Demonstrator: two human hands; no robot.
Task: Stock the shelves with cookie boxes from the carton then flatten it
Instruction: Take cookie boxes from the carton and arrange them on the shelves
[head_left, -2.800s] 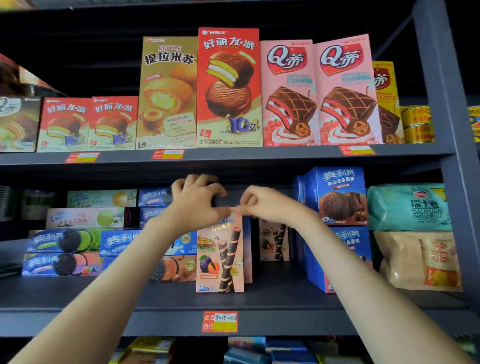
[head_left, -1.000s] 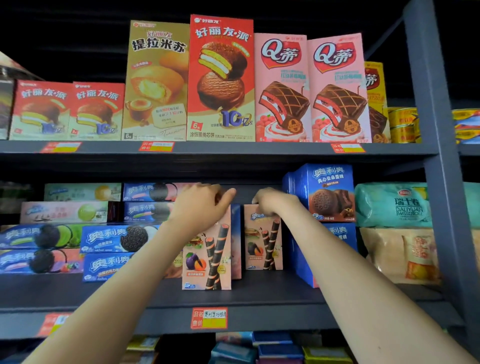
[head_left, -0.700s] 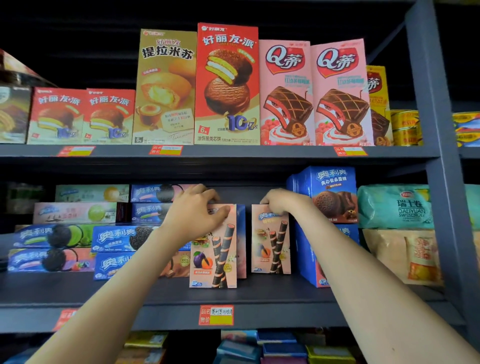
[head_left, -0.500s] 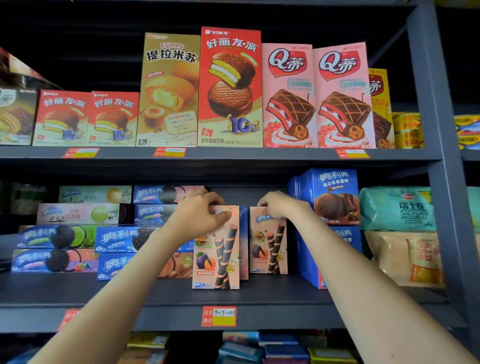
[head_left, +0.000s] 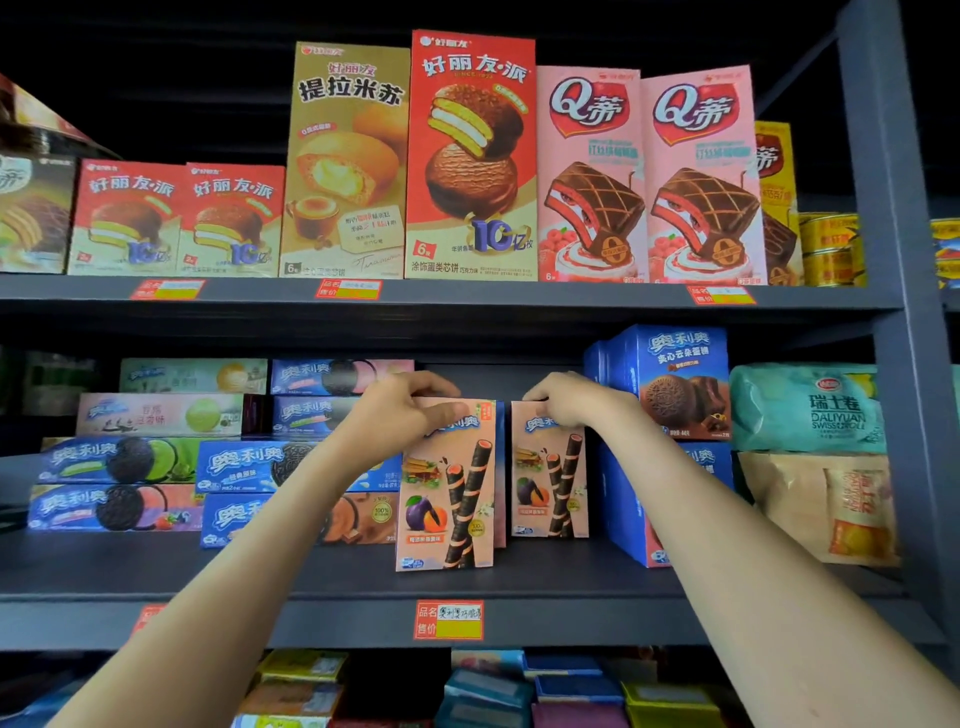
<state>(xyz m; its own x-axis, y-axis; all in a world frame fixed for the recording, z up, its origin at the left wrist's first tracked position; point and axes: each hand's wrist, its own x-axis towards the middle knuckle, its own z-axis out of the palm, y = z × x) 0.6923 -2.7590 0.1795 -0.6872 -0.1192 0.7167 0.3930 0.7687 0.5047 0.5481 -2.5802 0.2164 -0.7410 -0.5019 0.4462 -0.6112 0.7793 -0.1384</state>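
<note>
Two upright peach-coloured wafer-roll cookie boxes stand on the middle shelf (head_left: 332, 571). The front box (head_left: 449, 499) is near the shelf's front edge, with more boxes lined up behind it. My left hand (head_left: 400, 415) grips its top edge, thumb across the front. The second box (head_left: 548, 483) stands further back and to the right. My right hand (head_left: 569, 397) holds its top, fingers curled over the edge. The carton is out of view.
Blue cookie boxes (head_left: 670, 379) are stacked right of the second box, flat sandwich-cookie boxes (head_left: 249, 467) to the left. Tall pie boxes (head_left: 470, 156) fill the upper shelf. A grey upright post (head_left: 904, 312) bounds the right side. More packets lie on the shelf below.
The right-hand box has come forward from deep in the shelf and now stands closer to the front box. Both hands stay on the box tops.
</note>
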